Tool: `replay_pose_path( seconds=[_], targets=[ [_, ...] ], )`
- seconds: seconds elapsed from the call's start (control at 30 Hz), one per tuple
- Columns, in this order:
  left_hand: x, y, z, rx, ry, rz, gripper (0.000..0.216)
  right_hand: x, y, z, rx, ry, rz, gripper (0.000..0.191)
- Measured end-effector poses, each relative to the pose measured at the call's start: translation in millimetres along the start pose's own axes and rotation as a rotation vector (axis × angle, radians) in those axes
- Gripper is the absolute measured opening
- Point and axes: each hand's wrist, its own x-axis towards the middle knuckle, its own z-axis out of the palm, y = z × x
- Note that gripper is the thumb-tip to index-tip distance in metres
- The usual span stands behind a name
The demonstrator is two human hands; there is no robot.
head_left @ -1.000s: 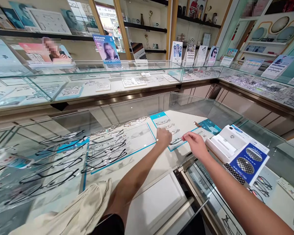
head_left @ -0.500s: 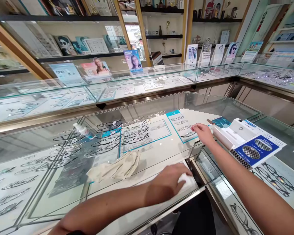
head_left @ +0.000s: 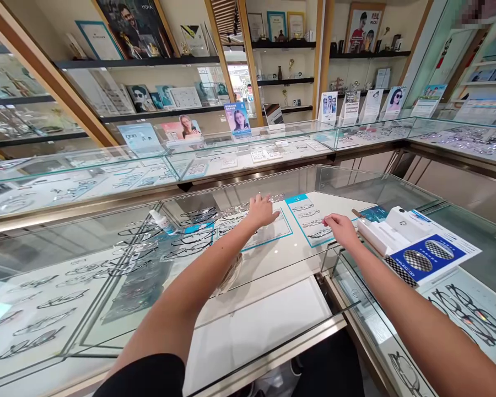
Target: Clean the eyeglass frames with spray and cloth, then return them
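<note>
My left hand (head_left: pixel 263 210) is stretched over the glass counter (head_left: pixel 268 298), its fingers apart and nothing seen in them. It lies nearest to a back row of eyeglasses (head_left: pixel 278 197) and a blue-edged display sheet (head_left: pixel 279 238). My right hand (head_left: pixel 341 228) is closed in a pinch beside another blue-edged sheet (head_left: pixel 296 202), which carries several eyeglasses (head_left: pixel 310 223). Whatever its fingertips hold, if anything, is too small to make out. A cream cloth (head_left: pixel 231 277) is mostly hidden behind my left forearm.
Right of my right hand lie an open white box (head_left: pixel 402 221) and a blue-and-white card (head_left: pixel 433 253). A small white bottle (head_left: pixel 162 221) stands among several dark-framed eyeglasses (head_left: pixel 192 239) on the left. Behind runs a long glass showcase (head_left: pixel 248 144) with upright advertising cards.
My left hand has moved away from me, from the counter's near edge to the back row of eyeglasses. My right hand stays pinched in nearly the same place. The view has tilted slightly up.
</note>
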Motion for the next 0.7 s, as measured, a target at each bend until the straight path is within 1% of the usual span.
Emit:
replay_pose_path(
  seconds=[0.1, 0.17, 0.23, 0.3, 0.33, 0.4, 0.47, 0.5, 0.53, 0.6, 0.67, 0.7],
  targets=[
    [9, 1, 7, 0.000, 0.006, -0.019, 0.065, 0, 0, 1, 0.013, -0.005, 0.005, 0.034],
    [9, 3, 6, -0.006, 0.017, -0.033, 0.068, 1, 1, 1, 0.031, -0.008, 0.008, 0.033],
    [0, 8, -1, -0.029, 0.072, -0.034, 0.072, 1, 1, 1, 0.040, -0.011, 0.012, 0.032],
    [-21, 19, -15, -0.069, 0.163, -0.004, 0.080, 1, 1, 1, 0.046, -0.012, 0.016, 0.032],
    [-37, 26, -24, -0.093, 0.201, 0.025, 0.085, 1, 1, 1, 0.048, -0.012, 0.017, 0.032],
    [-79, 43, -41, -0.145, 0.239, 0.074, 0.093, 1, 1, 0, 0.046, -0.009, 0.015, 0.032],
    [-130, 60, -53, -0.240, 0.185, 0.130, 0.099, 1, 2, 0, 0.035, -0.005, 0.011, 0.033],
    [-157, 67, -55, -0.309, 0.122, 0.174, 0.102, 1, 2, 0, 0.029, -0.003, 0.009, 0.034],
    [-183, 73, -53, -0.391, 0.045, 0.235, 0.105, 1, 2, 0, 0.025, -0.001, 0.008, 0.034],
    [-230, 79, -41, -0.553, -0.105, 0.356, 0.108, 1, 2, 0, 0.027, -0.002, 0.008, 0.033],
    [-261, 80, -22, -0.671, -0.180, 0.373, 0.101, 1, 2, 0, 0.034, -0.002, 0.012, 0.032],
    [-269, 79, -12, -0.708, -0.220, 0.360, 0.094, 1, 1, 0, 0.035, -0.003, 0.013, 0.032]
  ],
)
